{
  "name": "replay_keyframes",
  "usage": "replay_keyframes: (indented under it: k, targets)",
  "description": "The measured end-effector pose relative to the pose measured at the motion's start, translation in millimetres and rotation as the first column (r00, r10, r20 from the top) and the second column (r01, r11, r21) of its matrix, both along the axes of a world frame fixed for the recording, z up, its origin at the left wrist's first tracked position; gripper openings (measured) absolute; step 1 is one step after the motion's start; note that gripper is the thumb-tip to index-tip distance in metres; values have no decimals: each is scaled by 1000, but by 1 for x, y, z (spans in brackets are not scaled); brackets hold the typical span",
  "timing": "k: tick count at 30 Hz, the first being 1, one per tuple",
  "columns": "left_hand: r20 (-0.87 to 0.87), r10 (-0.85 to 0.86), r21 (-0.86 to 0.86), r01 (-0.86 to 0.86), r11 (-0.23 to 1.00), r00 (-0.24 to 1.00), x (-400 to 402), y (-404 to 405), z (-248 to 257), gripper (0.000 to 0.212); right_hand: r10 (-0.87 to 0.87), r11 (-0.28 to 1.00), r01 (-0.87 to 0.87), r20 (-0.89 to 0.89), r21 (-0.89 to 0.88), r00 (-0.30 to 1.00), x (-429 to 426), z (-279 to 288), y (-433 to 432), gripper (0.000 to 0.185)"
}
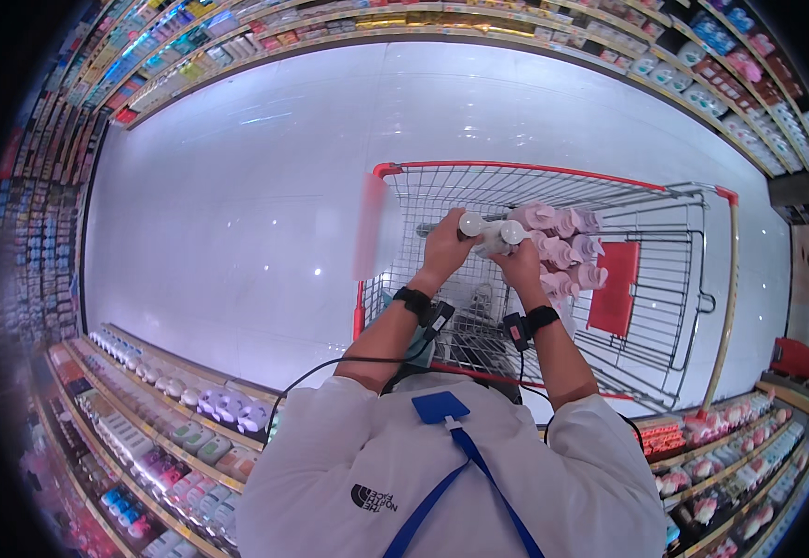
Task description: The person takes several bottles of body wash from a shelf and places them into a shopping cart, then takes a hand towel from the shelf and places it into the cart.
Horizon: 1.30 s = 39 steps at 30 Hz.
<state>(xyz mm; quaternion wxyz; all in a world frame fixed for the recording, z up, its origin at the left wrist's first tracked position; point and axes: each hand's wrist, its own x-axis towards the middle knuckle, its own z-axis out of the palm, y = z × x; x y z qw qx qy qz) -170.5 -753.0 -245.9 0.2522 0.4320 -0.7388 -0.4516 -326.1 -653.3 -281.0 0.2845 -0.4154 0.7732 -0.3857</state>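
Note:
Two bottles with round white caps are held over a wire shopping cart (516, 167) with red trim. My left hand (449, 240) grips the bottle on the left (472, 224), and my right hand (519, 261) grips the one on the right (513, 232). The bottles stand close together, and their bodies are mostly hidden below the caps and fingers. Just right of my right hand, several pink and lilac pump bottles (561, 247) stand grouped in the cart. A red panel (613, 287) lies beyond them, on the cart's right part.
Stocked store shelves (376, 31) run along the far side, with more shelves at the left (34, 230) and on both sides of my body, such as one with purple-capped bottles (233, 408). A pale, shiny floor (237, 181) surrounds the cart. Black cables hang from both wrists.

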Motion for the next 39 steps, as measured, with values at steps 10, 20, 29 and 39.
replay_keyframes:
  k: [10, 20, 29, 39]
  targets:
    - [207, 138, 83, -158, 984, 969, -61, -43, -113, 52, -107, 989, 94, -107, -115, 989, -37, -125, -61, 71]
    - [206, 140, -48, -133, 990, 969, -95, -40, -157, 42, -351, 936, 338, 173, 102, 920, -39, -155, -77, 73]
    - [23, 192, 217, -192, 957, 981, -107, -34, -157, 49, -437, 831, 555, 583, -30, 685, -14, -163, -46, 73]
    - [116, 127, 383, -163, 909, 985, -58, -25, -136, 71, -488, 867, 495, 299, 58, 820, -7, -214, -41, 67]
